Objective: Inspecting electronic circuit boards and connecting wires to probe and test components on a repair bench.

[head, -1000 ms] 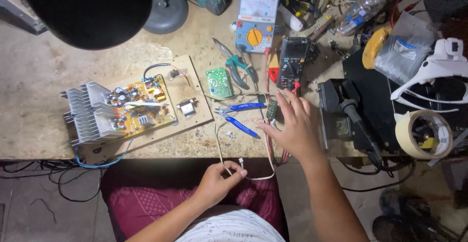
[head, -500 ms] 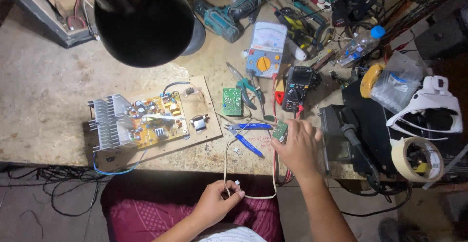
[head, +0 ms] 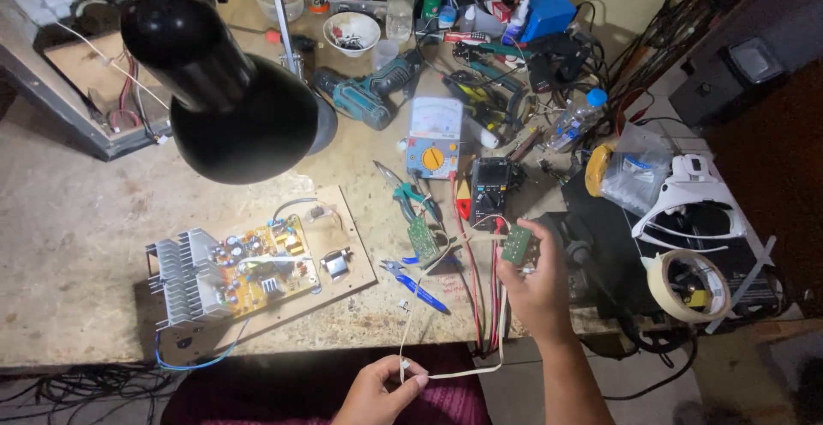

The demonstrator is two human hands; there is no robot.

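Presently the small green board (head: 518, 245) sits right of centre, pinched in the right hand (head: 538, 286); its white wire (head: 446, 375) loops down to the left hand (head: 377, 389), grip pressed on it. Advisable: keep slack, clear of blue pliers (head: 415, 284) on the bench (head: 77, 236).

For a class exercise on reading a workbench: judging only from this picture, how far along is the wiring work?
Looks done: the yellow circuit board with its heat sink sits mounted on the wooden panel. In hand: the right hand lifts a small green board, and the left hand pinches its white cable. Left: the green board is not joined to the panel; another green board lies beside the blue-handled pliers.
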